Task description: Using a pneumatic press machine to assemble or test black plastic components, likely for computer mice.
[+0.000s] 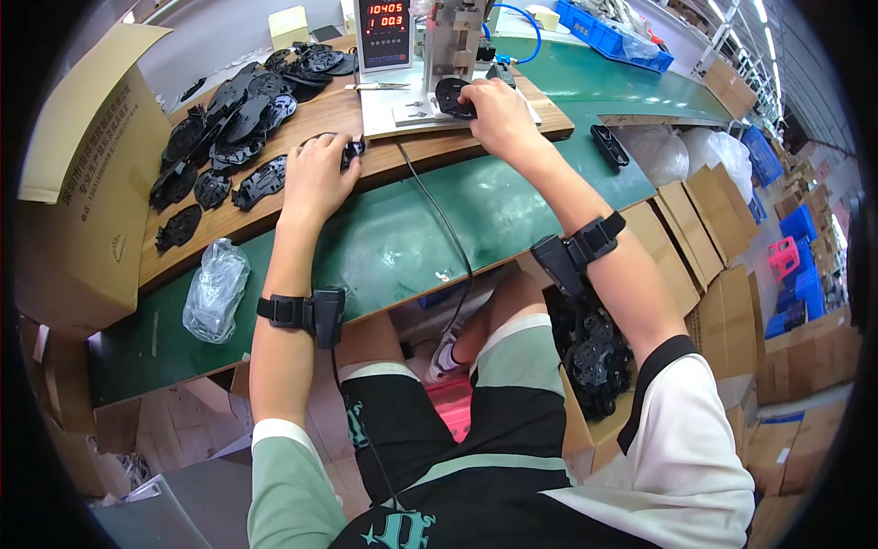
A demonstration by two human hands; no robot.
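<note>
Writing: carton [101, 146], upper left, lines of dark printed characters on its side, bent by the lens; display box [384, 37], two rows of lit red digits above a line of small lettering; turquoise emblem [402, 529] on the dark shirt, cut by the lower edge.

Right hand [498, 114]: fingertips closed on the near edge of a round black part [450, 95], which sits at the front of the metal press [453, 41]; underside of the grip not visible.

Left hand [318, 178]: fingers bent over a small black part [355, 151] on the wooden board [334, 110], beside the press base; back of the hand covers most of it, so whether the fingers grip or only rest cannot be told.

Hard to make out: press top, cut off by the upper edge; separate pieces in the heap of black parts [242, 105], overlapping on the board left of the display box; contents of the crumpled clear bag [216, 291] on the green table [384, 247].

Containers: open box [599, 412] beside the right thigh, holding dark parts, partly hidden by the forearm; blue crate [631, 57], far right of table, holding clear plastic and pale items
</note>
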